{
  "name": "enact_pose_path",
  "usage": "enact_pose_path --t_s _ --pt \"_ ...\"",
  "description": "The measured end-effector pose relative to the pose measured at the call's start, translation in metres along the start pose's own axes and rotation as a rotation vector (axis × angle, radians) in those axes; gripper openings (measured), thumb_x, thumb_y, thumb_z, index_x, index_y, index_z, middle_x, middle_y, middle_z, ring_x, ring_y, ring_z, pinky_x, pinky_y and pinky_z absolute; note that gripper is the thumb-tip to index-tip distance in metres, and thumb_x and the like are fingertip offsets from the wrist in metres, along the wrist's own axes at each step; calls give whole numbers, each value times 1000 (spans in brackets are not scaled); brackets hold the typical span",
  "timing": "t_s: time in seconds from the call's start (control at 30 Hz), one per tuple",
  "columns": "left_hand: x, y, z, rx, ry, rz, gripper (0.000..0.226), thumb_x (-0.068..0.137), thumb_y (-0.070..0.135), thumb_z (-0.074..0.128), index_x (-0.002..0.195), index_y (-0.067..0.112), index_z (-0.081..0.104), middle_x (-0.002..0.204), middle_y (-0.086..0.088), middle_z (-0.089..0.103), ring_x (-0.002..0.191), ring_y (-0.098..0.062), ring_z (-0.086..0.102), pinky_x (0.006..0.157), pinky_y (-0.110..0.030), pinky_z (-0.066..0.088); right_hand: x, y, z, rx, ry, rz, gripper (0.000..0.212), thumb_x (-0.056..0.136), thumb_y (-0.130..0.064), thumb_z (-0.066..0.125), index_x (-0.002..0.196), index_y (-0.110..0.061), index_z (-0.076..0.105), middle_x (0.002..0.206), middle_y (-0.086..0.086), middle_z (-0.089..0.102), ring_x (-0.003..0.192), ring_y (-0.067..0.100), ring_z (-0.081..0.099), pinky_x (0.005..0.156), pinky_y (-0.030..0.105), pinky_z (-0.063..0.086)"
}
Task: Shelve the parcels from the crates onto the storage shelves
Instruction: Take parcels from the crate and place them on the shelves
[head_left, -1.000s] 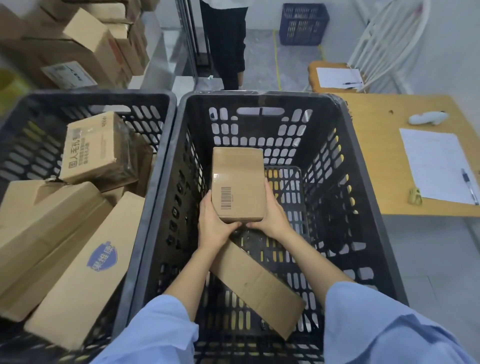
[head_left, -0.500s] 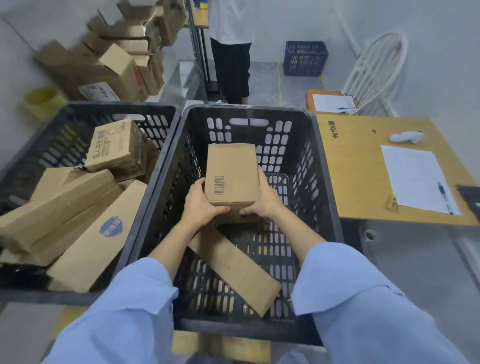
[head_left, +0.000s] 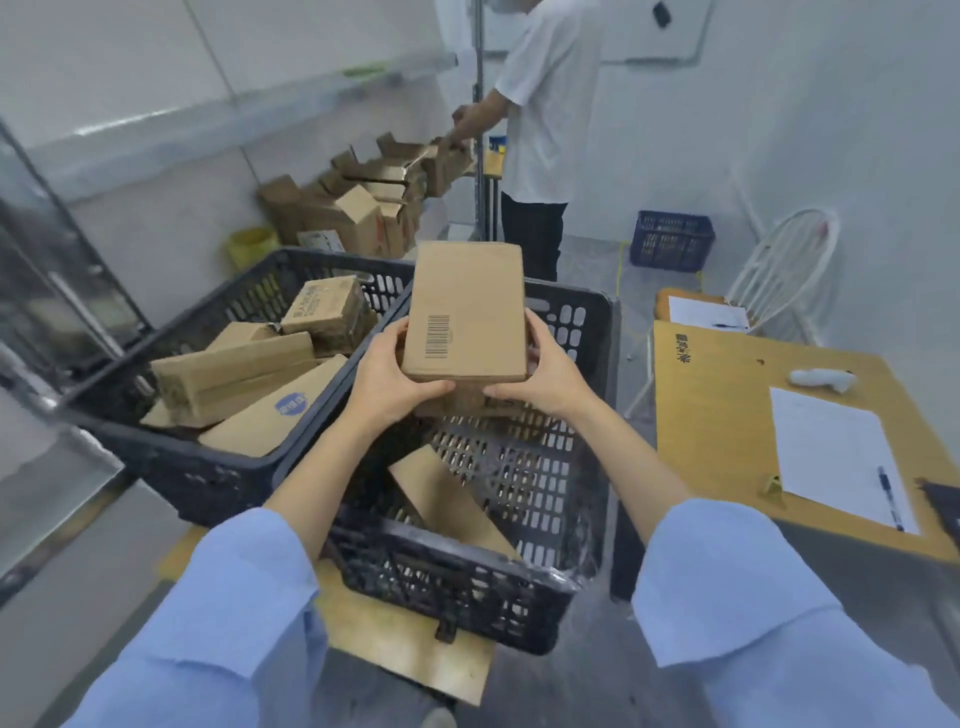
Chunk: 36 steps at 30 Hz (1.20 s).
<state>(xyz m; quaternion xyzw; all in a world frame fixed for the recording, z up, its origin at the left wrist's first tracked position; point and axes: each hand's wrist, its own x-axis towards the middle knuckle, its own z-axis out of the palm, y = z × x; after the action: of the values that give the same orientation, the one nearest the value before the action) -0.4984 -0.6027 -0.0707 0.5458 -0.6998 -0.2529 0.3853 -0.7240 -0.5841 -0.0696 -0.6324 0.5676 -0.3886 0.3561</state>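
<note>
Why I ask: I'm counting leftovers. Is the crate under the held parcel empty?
No, one flat parcel lies inside that crate.

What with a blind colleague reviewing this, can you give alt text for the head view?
The left hand and right hand hold a barcoded parcel above a black crate containing one flat parcel; a second crate beside it holds more parcels.

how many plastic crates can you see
3: left black crate holding parcels, right black crate beside it, blue crate on the far floor. Others may be hidden.
</note>
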Motion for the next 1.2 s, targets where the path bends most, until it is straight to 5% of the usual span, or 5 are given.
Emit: enact_pose_path --t_s 0.33,0.6,0.83,1.0,1.2 --pt "-83 42 -85 -86 234 -25 85 69 32 88 138 26 38 131 17 47 119 -1 46 98 -20 40 -30 -76 25 87 -132 -249 114 66 -44 89 154 -31 18 158 -6 27 139 15 34 115 39 34" --pt "-145 41 -153 -91 446 -125 96 71 37 85 148 27 29 144 5 43 124 -13 46 105 -35 41 -43 -129 86 305 -329 -273 80 83 -34 78 140 -31 22 146 -6 37 134 14 41 108 29 38" --pt "-201 21 -209 -50 591 -228 91 72 44 83 146 44 29 134 7 34 122 -15 43 97 -35 46 -56 -169 153 290 -502 -355 104 73 -60 77 152 -47 11 158 -6 25 138 18 40 113 47 37" --pt "-235 19 -235 -141 675 -257 74 74 31 83 132 27 38 142 10 39 131 -17 41 104 -36 38 -64 -191 193 421 -566 -369 71 87 -31 74 137 -39 25 139 -3 42 128 14 46 106 33 43" --pt "-281 14 -269 -86 814 -321 85 64 41 82 133 23 37 139 8 44 125 -17 48 98 -38 49 -86 -226 237 464 -672 -339 68 84 -45 72 137 -26 32 137 4 52 118 13 56 90 20 49"
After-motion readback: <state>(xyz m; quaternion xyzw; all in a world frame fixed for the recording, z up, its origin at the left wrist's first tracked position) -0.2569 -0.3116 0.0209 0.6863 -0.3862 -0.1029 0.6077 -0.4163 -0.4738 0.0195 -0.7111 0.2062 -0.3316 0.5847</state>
